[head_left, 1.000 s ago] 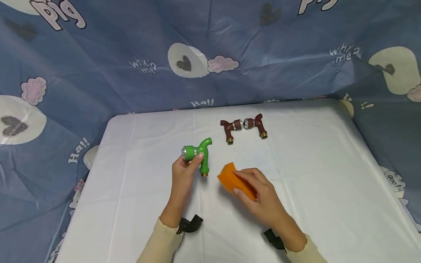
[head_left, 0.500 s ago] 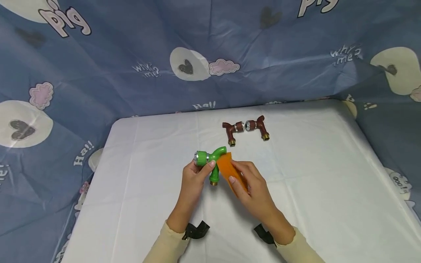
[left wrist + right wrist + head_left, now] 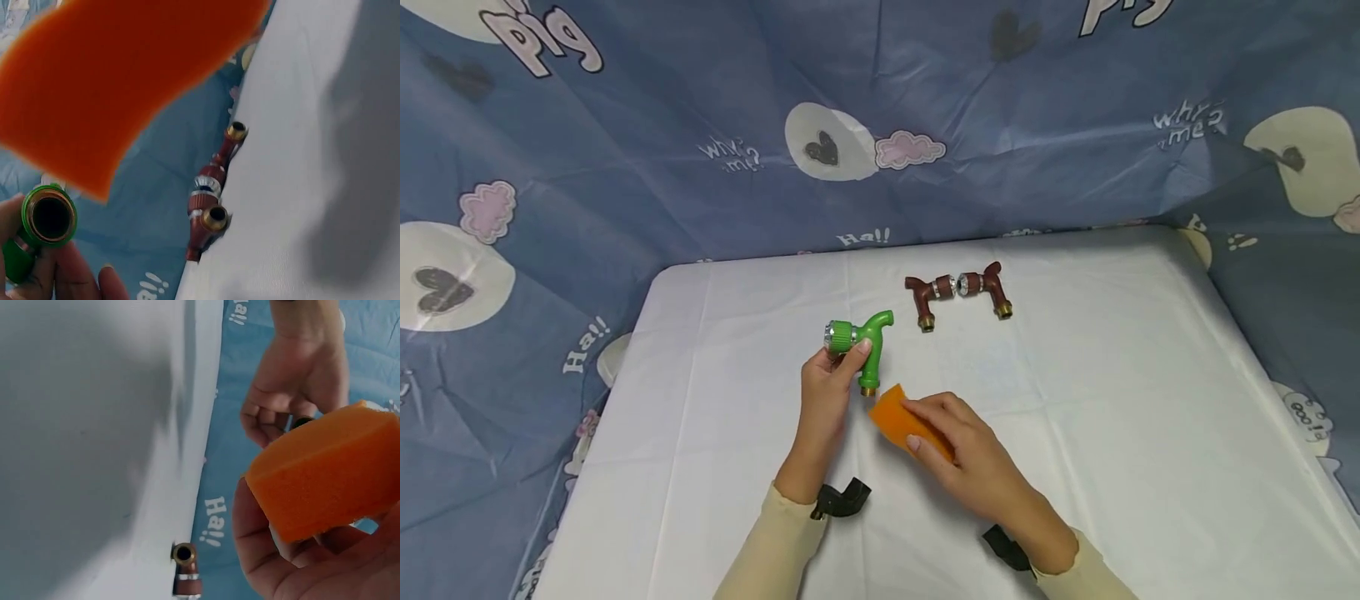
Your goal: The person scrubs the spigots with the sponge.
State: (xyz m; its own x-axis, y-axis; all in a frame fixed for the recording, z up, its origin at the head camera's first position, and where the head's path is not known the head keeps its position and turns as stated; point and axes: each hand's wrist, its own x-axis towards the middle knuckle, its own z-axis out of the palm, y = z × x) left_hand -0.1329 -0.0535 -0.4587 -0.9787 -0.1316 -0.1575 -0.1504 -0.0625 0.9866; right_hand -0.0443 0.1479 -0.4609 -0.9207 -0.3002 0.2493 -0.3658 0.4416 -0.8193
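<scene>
A green faucet [image 3: 869, 350] with a ribbed knob and a brass threaded end is held by my left hand [image 3: 827, 392], the thumb across its body. In the left wrist view the round threaded opening of the faucet [image 3: 51, 215] faces the camera. My right hand [image 3: 977, 458] grips an orange sponge [image 3: 902, 421] between thumb and fingers, just below and right of the faucet's brass end. Seen from the right wrist, the sponge [image 3: 331, 475] is a thick block that hides most of the faucet.
Two brown faucets, a left one [image 3: 922, 300] and a right one [image 3: 992, 287], lie knob to knob toward the back of the white-covered table [image 3: 1112, 375]. A blue printed cloth [image 3: 715, 183] hangs behind the table. Black straps with mounts sit on both wrists.
Half a second ago the sponge lay against the faucet near its spout. Now the hands have parted: the faucet has moved up and left, the sponge down and left.
</scene>
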